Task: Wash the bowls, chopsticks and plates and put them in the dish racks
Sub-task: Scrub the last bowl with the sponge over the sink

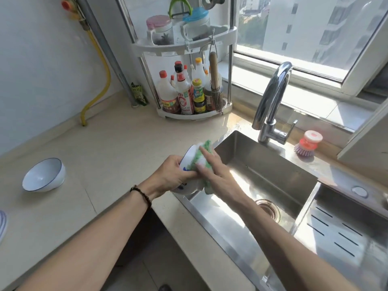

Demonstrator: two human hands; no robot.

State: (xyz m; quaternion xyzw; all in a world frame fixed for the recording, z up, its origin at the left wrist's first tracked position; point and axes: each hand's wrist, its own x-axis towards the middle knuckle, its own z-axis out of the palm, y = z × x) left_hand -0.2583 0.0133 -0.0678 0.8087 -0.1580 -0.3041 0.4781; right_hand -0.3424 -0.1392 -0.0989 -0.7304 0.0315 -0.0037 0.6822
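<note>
Left hand (pixel 168 175): it grips a white bowl with blue pattern (pixel 190 156), fingers curled around the outer wall, holding it tilted on its side above the left rim of the sink (pixel 262 164). A dark bead bracelet (pixel 141 193) is on this wrist.
Right hand (pixel 218 175): the fingers are straight and spread, and they press a green and white sponge cloth (pixel 202 158) against the bowl; nothing is pinched.
Bowl in work: it is in the air between the two hands, over the border of bench (pixel 105 148) and sink, not resting on any surface.
Second bowl (pixel 44 175): white with a thin blue rim, it lies tilted on the bench, far to the left, well apart from the hands.
Striped dish (pixel 2 224): only its edge shows at the left border of the view.
Sink: steel, with the drain (pixel 269 208) in the bottom and sunlight on it.
Faucet (pixel 273 97): a curved steel one behind the sink; I cannot tell if water runs.
Drain tray (pixel 336 234): steel with slots, right of the sink.
Dish brush (pixel 307 144): red and purple, it stands on the ledge near the faucet.
Corner rack (pixel 189 47): it holds sauce bottles (pixel 182 95) below and jars above; a small whisk broom (pixel 215 85) hangs from it.
</note>
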